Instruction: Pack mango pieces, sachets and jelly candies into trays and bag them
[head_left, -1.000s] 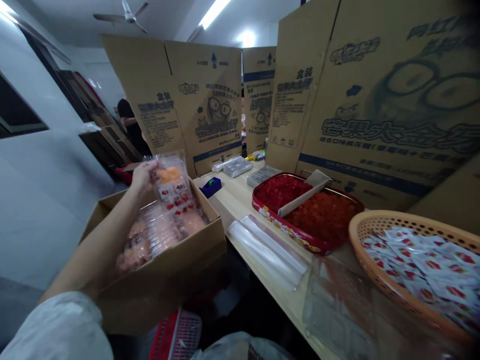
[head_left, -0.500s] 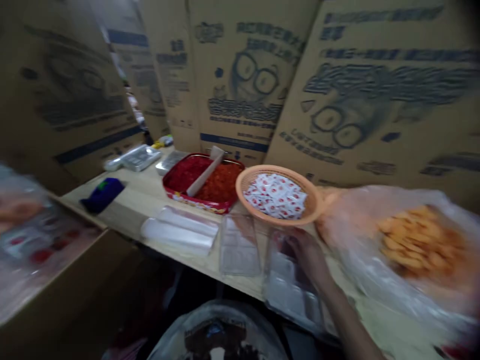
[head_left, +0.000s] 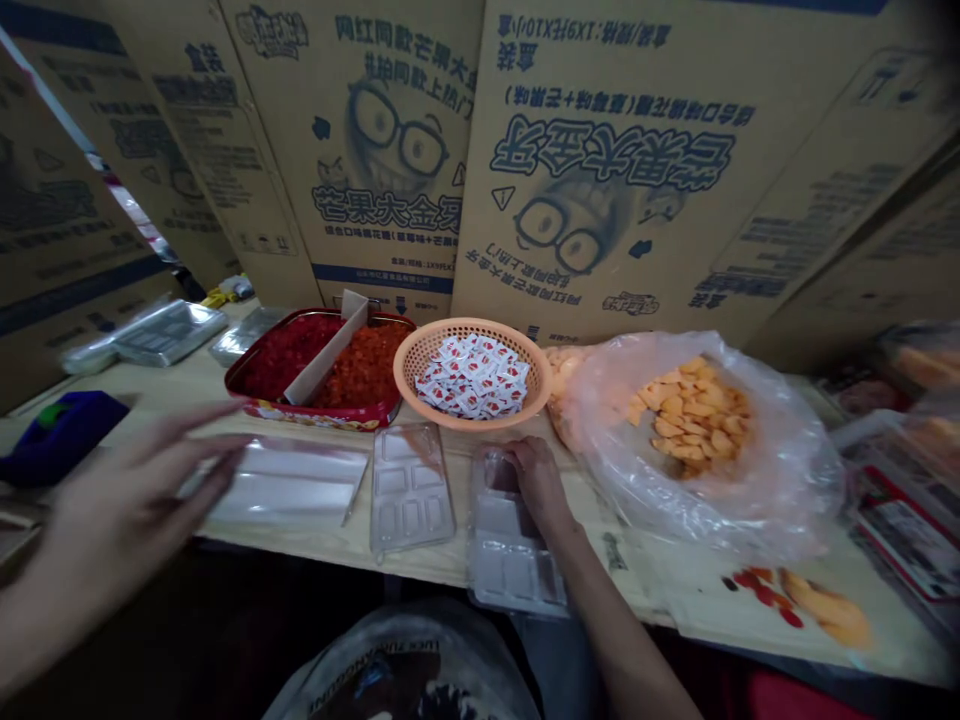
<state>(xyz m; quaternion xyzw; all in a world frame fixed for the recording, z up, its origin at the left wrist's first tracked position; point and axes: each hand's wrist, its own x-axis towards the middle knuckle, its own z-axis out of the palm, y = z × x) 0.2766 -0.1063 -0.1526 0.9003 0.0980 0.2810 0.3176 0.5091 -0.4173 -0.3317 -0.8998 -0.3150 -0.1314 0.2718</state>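
Observation:
My right hand (head_left: pixel 538 482) is at the far end of a clear plastic compartment tray (head_left: pixel 510 560), its fingers closed on the edge. The compartments look bare. Left of it lies a second clear compartment tray (head_left: pixel 411 490), untouched. My left hand (head_left: pixel 124 520), blurred by motion, hangs over the table's left part with fingers stretched apart and nothing in them. Beside it lie clear plastic sleeves (head_left: pixel 296 485). Behind the trays stand an orange basket (head_left: pixel 409 375) of small white packets (head_left: pixel 476 375) and a red tin (head_left: pixel 337 412) with red and orange bits, split by a cardboard strip.
A clear bag (head_left: pixel 780 480) with orange pieces (head_left: pixel 697 415) lies at right. A purple tape dispenser (head_left: pixel 71 430) and stacked clear trays (head_left: pixel 169 335) are at left. Printed cardboard boxes (head_left: pixel 600 240) wall the back. Loose red and orange pieces (head_left: pixel 780 600) lie near the right front edge.
The view has swung right, so the table's things sit further left. My left hand has come into view at left. My right hand stays at the same tray.

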